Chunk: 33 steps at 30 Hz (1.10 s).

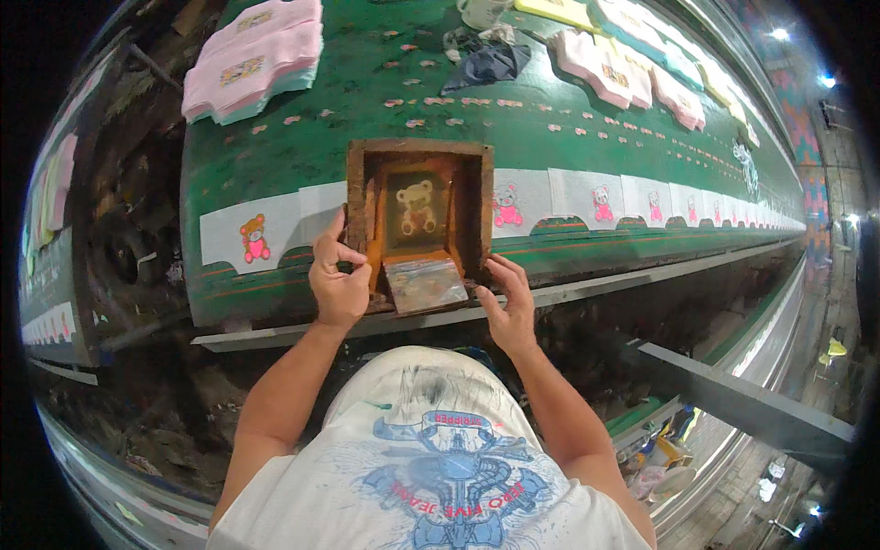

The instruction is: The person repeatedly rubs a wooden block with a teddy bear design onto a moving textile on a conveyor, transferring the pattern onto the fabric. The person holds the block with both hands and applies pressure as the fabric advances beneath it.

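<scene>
Brown frame (421,147) sits btwn L hand (339,282) & R hand (511,301), over green tbl (275,165).

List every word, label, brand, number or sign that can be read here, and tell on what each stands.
White shirt: red lettering on a blue print; legible, but I do not copy words or brands.
Pink stack, upper left, and pale stack, upper right: prints too small to read.
Wooden frame: a bear shape, no lettering visible.
</scene>
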### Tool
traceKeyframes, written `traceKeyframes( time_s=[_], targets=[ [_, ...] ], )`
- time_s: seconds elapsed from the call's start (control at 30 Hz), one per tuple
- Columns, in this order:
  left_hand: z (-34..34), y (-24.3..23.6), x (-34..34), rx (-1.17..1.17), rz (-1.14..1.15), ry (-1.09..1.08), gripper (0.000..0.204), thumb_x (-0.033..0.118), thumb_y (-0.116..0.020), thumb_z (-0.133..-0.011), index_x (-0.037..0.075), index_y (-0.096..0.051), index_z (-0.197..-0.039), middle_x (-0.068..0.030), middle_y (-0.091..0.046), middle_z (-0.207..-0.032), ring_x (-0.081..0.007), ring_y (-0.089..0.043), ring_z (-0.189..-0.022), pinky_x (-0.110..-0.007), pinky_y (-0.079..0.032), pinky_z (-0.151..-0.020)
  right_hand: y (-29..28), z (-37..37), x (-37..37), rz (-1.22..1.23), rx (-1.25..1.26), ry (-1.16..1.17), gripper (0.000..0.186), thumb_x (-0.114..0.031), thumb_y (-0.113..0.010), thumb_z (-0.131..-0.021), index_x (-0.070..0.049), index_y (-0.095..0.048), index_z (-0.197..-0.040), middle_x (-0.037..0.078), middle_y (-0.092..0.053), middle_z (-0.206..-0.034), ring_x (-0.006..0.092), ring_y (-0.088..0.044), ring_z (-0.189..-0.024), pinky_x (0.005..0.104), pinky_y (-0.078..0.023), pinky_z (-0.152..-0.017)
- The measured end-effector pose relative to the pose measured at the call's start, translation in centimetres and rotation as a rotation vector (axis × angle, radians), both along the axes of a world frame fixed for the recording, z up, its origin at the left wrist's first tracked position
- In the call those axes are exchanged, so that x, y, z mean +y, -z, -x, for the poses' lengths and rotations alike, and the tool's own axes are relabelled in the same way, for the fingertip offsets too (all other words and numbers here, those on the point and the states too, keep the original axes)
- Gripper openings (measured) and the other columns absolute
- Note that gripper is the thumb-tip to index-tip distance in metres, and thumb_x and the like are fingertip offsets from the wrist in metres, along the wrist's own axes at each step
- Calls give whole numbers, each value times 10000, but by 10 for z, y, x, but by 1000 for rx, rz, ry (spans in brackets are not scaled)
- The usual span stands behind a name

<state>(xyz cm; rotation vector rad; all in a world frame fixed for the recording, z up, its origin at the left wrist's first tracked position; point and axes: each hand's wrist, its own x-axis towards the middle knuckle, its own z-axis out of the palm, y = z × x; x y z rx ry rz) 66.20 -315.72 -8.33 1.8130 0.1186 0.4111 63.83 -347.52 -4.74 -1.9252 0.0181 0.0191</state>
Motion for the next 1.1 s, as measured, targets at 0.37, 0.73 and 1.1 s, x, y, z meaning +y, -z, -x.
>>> traceKeyframes(
  time_s=[0.37,0.73,1.1],
  targets=[
    [-35,51,-155,159,240,-12,281,-163,-739,-813,41,-740,-1006,-178,-658,-1718,-190,-724,-1231,-391,-500,-1204,-5,-19,-149,167,-46,-11,493,-114,-838,-1036,-36,-741,-1513,205,-662,-1623,383,-618,-1532,487,-459,-1304],
    [-42,46,-173,109,407,-22,227,-172,-707,-859,41,-631,-866,-336,-504,-1802,-325,-546,-1651,-408,-403,-1335,-25,-51,-174,505,-437,-472,537,-100,-931,-894,-80,-772,-1406,176,-687,-1571,427,-642,-1481,557,-535,-1211],
    [-45,42,-176,118,397,-14,221,-155,-705,-851,54,-635,-879,-345,-508,-1795,-325,-543,-1662,-414,-388,-1346,-36,-80,-136,745,-447,-843,469,-77,-794,-945,-46,-775,-1413,186,-723,-1464,394,-682,-1358,539,-553,-1143]
  ],
)
